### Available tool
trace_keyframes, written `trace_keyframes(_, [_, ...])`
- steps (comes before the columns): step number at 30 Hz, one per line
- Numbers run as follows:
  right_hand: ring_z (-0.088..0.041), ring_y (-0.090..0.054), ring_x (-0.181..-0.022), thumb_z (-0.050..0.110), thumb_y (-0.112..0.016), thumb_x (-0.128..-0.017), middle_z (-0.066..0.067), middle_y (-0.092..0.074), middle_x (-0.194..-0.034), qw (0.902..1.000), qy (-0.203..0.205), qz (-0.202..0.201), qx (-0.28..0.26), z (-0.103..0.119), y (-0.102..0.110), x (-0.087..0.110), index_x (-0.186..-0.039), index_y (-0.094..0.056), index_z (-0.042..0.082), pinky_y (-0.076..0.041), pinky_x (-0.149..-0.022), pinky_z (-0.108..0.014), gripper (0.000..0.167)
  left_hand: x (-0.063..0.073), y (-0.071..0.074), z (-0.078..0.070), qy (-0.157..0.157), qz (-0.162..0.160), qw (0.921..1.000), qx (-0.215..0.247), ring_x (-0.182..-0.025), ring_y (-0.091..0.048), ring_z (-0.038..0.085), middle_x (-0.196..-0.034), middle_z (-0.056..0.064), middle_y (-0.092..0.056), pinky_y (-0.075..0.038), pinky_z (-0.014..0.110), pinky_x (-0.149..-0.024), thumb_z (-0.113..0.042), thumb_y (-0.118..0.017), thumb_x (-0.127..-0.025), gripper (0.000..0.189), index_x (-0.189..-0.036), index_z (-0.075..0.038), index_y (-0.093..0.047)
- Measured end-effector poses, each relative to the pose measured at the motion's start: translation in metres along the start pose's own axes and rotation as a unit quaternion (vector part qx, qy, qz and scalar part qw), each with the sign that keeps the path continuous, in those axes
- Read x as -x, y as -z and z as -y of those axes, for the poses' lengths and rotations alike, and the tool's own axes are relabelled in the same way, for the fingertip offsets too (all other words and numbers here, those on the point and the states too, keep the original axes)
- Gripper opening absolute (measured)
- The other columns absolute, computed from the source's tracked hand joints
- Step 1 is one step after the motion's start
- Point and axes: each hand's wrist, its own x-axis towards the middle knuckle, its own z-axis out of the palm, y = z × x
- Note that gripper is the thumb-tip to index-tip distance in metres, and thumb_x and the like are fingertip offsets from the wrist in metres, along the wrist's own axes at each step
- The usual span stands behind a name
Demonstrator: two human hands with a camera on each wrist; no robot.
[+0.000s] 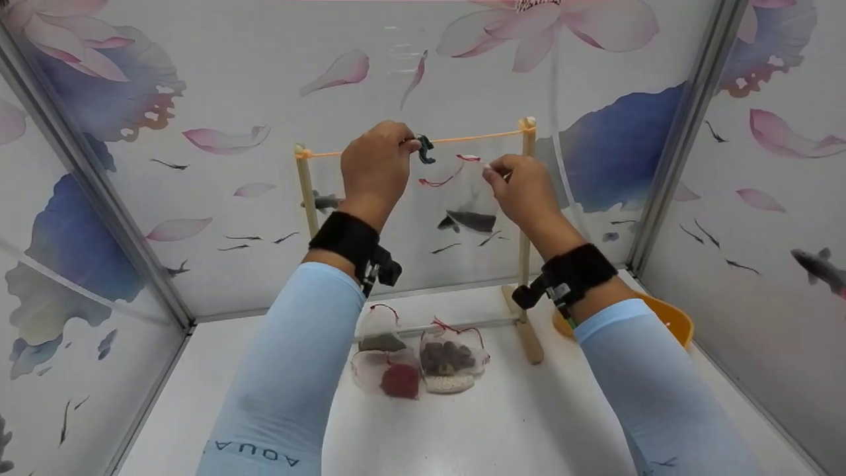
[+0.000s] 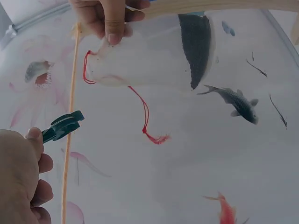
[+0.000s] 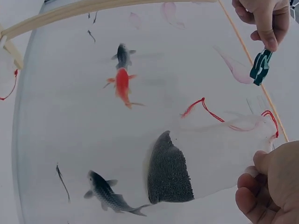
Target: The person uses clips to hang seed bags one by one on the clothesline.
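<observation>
With the taut orange cord [image 1: 479,138] as your reference, you seem to be at the hanging step: bringing a filled bag to the line and readying its clip. At the left, the cord is tied to a pale wooden post [image 1: 306,188]. Just in from there, your left hand [image 1: 377,165] has its thumb and forefinger drawn together on a small dark green plastic clip [image 1: 426,151], which crosses the cord; whether it bites on it, you can't tell. To the clip's right and just below the cord is the sheer white drawstring bag [image 3: 212,156], its mouth end pinched by your right hand [image 1: 525,185], thumb against curled fingers. The next move probably calls for raising that mouth to the cord, spreading the clip and closing it over both.

Across the views, left to right: your left-wrist view shows the thin red drawstring [image 2: 144,109] dangling free in a loop with a frayed end. Your head view alone shows whole the bags on the table below the cord, among them one with red filling [image 1: 400,380] and, to its right, one with brown lumps [image 1: 453,357], plus a yellow basket [image 1: 674,324] beyond the cord's right end. Your right-wrist view best shows the held bag's dark, fine-grained filling [image 3: 169,172] slumped at its bottom.
</observation>
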Motion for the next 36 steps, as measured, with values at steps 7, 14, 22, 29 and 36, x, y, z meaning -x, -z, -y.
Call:
trace_keyframes(7, [-0.01,-0.069,-0.075,0.022,-0.073,-0.113,-0.015,-0.08,-0.107,0.9993,-0.022,0.009,-0.029,0.008,-0.003,-0.004,-0.123,-0.084,0.006,-0.049,-0.066,-0.023,0.021,-0.006,0.0,-0.003,0.012,-0.021,0.9991,0.036,-0.101,-0.082,0.024,-0.11,0.005,-0.083,-0.062,0.042,-0.08,-0.038,-0.073,-0.11,0.028,-0.115,-0.013,-0.085])
trace_keyframes(14, [-0.015,-0.073,-0.08,0.024,-0.073,-0.114,-0.014,-0.08,-0.108,0.9994,-0.023,0.019,-0.019,0.011,-0.005,-0.006,-0.123,-0.084,0.008,-0.049,-0.067,-0.024,0.022,-0.003,0.004,0.002,-0.017,-0.049,0.9959,0.074,-0.102,-0.082,0.024,-0.111,0.006,-0.084,-0.064,0.043,-0.084,-0.038,-0.073,-0.11,0.028,-0.116,-0.012,-0.085])
trace_keyframes(22, [-0.008,-0.069,-0.072,0.023,-0.074,-0.113,-0.014,-0.078,-0.108,0.9978,-0.034,0.008,-0.057,0.009,-0.003,-0.009,-0.122,-0.085,0.007,-0.052,-0.064,-0.02,0.021,-0.011,-0.009,-0.006,0.056,0.027,0.9962,0.061,-0.107,-0.08,0.024,-0.117,0.003,-0.085,-0.063,0.043,-0.086,-0.039,-0.073,-0.111,0.027,-0.12,-0.017,-0.086])
trace_keyframes(29, [-0.003,-0.069,-0.068,0.022,-0.074,-0.113,-0.017,-0.079,-0.107,0.9934,-0.036,0.004,-0.108,0.007,0.001,-0.011,-0.12,-0.085,0.005,-0.055,-0.063,-0.017,0.022,-0.013,-0.019,-0.024,0.061,0.068,0.9947,0.047,-0.108,-0.081,0.022,-0.118,0.0,-0.086,-0.063,0.042,-0.086,-0.045,-0.073,-0.11,0.029,-0.119,-0.021,-0.087])
trace_keyframes(36, [-0.003,-0.068,-0.067,0.022,-0.075,-0.112,-0.01,-0.078,-0.098,0.9937,-0.02,0.01,-0.11,0.001,0.001,-0.013,-0.122,-0.084,0.002,-0.054,-0.063,-0.019,0.024,-0.009,-0.023,-0.03,0.052,0.091,0.9943,0.022,-0.107,-0.08,0.021,-0.118,-0.001,-0.086,-0.061,0.041,-0.085,-0.047,-0.071,-0.111,0.032,-0.125,-0.022,-0.085])
